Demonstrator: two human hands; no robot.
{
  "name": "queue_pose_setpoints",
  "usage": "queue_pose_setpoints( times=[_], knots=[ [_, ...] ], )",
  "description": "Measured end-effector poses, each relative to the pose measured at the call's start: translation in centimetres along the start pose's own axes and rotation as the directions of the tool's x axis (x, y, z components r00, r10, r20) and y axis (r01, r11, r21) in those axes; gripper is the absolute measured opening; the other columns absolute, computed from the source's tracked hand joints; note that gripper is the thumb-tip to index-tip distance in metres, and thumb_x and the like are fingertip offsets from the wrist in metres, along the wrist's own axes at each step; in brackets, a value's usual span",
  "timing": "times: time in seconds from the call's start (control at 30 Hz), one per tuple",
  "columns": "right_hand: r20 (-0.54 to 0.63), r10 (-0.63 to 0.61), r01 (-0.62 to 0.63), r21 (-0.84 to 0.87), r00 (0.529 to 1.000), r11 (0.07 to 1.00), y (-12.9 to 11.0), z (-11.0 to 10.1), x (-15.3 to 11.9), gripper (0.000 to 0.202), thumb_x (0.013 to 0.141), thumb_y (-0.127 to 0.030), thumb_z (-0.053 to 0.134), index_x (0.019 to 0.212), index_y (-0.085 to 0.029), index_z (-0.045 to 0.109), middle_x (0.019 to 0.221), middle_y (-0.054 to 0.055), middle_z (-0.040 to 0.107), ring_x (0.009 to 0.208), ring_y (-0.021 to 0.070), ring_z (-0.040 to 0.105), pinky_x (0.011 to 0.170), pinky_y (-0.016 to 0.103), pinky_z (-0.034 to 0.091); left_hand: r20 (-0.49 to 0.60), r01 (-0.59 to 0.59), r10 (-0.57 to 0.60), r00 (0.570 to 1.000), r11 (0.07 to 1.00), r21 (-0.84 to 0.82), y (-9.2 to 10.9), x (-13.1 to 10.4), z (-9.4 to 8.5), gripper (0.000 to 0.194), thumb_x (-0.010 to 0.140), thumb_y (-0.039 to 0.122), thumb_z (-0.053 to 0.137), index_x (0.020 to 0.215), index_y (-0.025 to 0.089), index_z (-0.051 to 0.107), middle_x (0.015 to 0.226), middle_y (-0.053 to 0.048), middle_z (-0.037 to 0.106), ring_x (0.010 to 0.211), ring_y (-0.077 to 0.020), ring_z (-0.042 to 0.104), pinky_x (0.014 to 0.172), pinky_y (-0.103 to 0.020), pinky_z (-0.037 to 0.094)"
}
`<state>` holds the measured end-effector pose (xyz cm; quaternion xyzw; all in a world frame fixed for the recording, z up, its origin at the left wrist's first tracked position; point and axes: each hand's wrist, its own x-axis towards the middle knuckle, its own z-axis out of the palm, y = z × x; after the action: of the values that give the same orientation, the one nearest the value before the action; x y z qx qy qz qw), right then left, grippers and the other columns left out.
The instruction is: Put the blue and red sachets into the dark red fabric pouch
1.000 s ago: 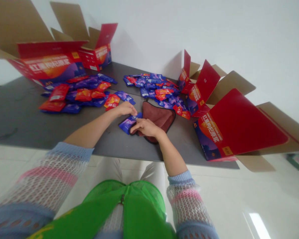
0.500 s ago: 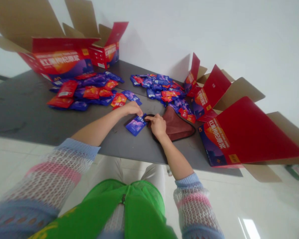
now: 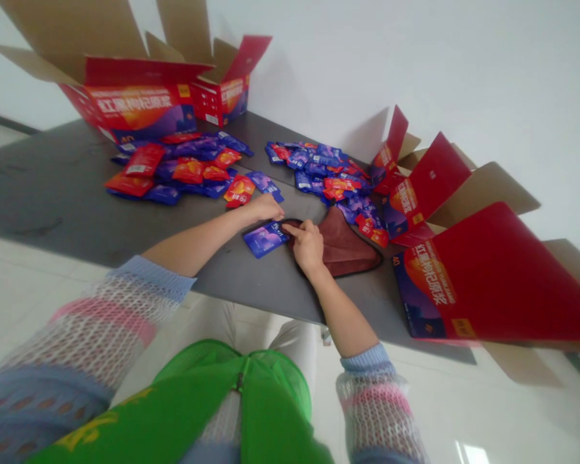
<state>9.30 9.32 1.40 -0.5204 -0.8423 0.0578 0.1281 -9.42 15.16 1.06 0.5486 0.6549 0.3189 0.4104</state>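
A blue pouch (image 3: 263,241) with a purple picture lies on the grey table in front of me. My left hand (image 3: 267,207) is closed at the pouch's upper right corner, fingers pinched together. A brown cloth (image 3: 348,250) with black edging is spread to the right, one end reaching the pouch. On that end rests my right hand (image 3: 308,247), index finger stretched toward the pouch's edge and the other fingers curled on the cloth. Just behind my left hand lie a red pouch (image 3: 240,191) and another blue pouch (image 3: 265,185).
A pile of red and blue pouches (image 3: 174,169) sits at the left, another pile (image 3: 326,169) behind the cloth. Open red cartons stand at the back left (image 3: 140,109) and along the right, the nearest a large carton (image 3: 493,283) by the table's right edge.
The camera view has turned a little, shifting the table's contents to the right. The blue pouch has turned slightly under my left hand. My right hand keeps its place on the cloth.
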Motion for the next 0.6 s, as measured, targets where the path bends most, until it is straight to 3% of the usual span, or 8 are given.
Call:
queue_pose_setpoints(
  times=[0.37,0.6],
  knots=[
    [0.123,-0.112,0.105,0.062,0.986,0.993,0.8,-0.8,0.5,0.041,0.098,-0.018,0.044,0.118,-0.04,0.073,0.102,0.005,0.06,0.095,0.0204,0.054,0.085,0.032,0.041,-0.021,0.034,-0.032,0.999,0.994,0.099,0.0,0.2,0.2,0.024,0.055,0.014,0.078,0.079,0.013,0.076,0.071,-0.005,0.073,0.073,-0.02,0.067,0.069,-0.027,0.051],
    [0.221,-0.198,0.167,0.151,0.955,0.974,0.8,-1.4,-0.2,0.046,0.092,-0.009,0.045,0.115,-0.037,0.075,0.107,0.003,0.064,0.1,0.0191,0.058,0.085,0.029,0.043,-0.038,0.009,-0.007,0.999,0.999,0.034,-0.8,0.2,0.4,0.031,0.058,0.018,0.078,0.088,0.012,0.077,0.075,-0.005,0.075,0.074,-0.0188,0.068,0.07,-0.026,0.052]
  ],
)
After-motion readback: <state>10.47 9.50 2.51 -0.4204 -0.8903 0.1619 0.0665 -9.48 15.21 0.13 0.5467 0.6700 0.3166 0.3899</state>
